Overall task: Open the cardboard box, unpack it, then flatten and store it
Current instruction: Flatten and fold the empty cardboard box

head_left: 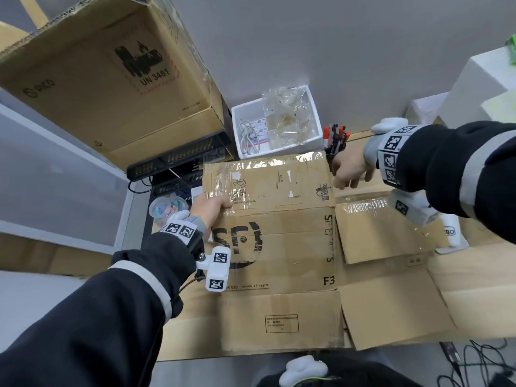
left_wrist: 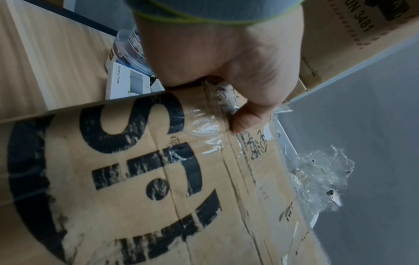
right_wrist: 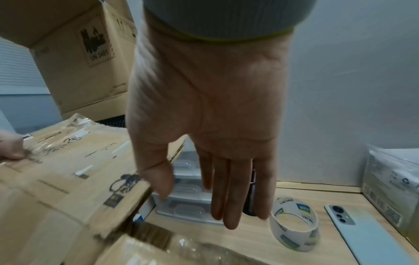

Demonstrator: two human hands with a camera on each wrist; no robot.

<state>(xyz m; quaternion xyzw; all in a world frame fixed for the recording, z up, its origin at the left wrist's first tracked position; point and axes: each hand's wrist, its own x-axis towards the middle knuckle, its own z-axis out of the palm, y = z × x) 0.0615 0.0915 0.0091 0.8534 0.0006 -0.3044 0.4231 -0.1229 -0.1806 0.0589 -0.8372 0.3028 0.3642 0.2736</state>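
The brown SF cardboard box (head_left: pixel 279 247) lies flattened across the table, flaps spread, with clear tape still stuck along its far flap. My left hand (head_left: pixel 213 206) grips the box's left edge at the flap crease, thumb pressed on top beside the tape. In the left wrist view the hand (left_wrist: pixel 226 62) pinches that edge just past the printed logo on the box (left_wrist: pixel 136 179). My right hand (head_left: pixel 349 173) hangs open by the far right corner of the flap. In the right wrist view its (right_wrist: pixel 215 125) fingers are straight and hold nothing; the thumb is close to the box (right_wrist: pixel 56 179) corner.
A large PICO carton (head_left: pixel 111 79) stands at the back left over a black device (head_left: pixel 178 157). A white foam tray (head_left: pixel 237 113) and a holder of red-handled tools (head_left: pixel 336 138) sit behind the box. A tape roll (right_wrist: pixel 294 227), phone (right_wrist: pixel 367 233) and clear drawers (right_wrist: pixel 181 206) lie under my right hand.
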